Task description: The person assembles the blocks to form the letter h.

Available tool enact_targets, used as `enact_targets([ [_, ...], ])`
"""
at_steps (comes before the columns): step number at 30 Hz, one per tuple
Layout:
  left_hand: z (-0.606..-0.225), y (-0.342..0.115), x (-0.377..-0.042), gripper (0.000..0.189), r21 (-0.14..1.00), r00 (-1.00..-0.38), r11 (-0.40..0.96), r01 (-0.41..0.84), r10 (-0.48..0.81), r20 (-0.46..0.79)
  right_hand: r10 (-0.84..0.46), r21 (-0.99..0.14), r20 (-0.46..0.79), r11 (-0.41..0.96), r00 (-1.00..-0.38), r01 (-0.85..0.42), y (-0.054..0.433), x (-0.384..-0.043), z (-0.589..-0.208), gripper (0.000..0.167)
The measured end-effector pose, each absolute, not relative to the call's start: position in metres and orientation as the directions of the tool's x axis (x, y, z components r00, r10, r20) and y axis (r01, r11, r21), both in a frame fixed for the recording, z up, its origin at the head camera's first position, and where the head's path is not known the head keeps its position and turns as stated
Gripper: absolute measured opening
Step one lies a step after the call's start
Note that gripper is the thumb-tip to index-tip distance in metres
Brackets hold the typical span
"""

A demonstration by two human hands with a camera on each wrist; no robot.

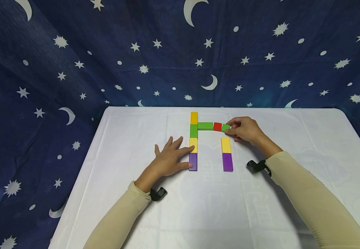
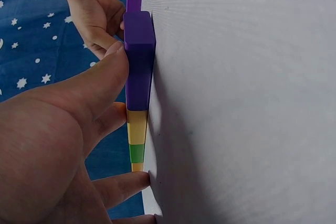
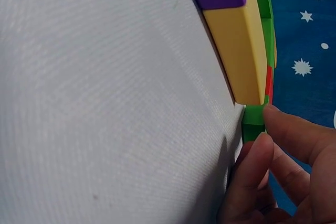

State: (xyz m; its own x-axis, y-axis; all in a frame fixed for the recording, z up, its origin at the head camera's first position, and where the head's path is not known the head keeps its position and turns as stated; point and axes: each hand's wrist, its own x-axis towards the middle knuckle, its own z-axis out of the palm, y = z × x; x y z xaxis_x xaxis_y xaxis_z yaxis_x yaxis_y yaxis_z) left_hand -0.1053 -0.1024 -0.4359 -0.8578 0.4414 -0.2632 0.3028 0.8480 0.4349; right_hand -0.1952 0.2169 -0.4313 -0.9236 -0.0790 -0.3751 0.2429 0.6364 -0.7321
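My left hand [image 1: 167, 160] is spread over the table's left middle. Its index fingertip rests on a yellow block [image 1: 192, 142] and its thumb touches a purple block [image 1: 192, 159]. These stand in a straight column with a green block [image 1: 193, 131] and another yellow block [image 1: 193, 117] at the far end. From the column's green block, a long green block [image 1: 205, 126] and a red block [image 1: 217, 127] run rightward. My right hand [image 1: 245, 130] pinches a short green block [image 1: 225, 128] at the red block's right end, between thumb and fingers.
Nearer than the pinched block, a second yellow block [image 1: 226, 145] lies end to end with another purple block [image 1: 227, 162]. A white cloth [image 1: 180, 211] covers the table. Behind it hangs a dark blue curtain [image 1: 167, 79] with moons and stars.
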Motion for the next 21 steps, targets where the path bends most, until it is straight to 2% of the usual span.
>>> enact_targets([
  [21, -0.4364, -0.1022, -0.1056, 0.067, 0.431, -0.86, 0.85, 0.301, 0.438, -0.263, -0.061, -0.726, -0.349, 0.648, -0.935, 0.229, 0.2171, -0.194, -0.4332, 0.042],
])
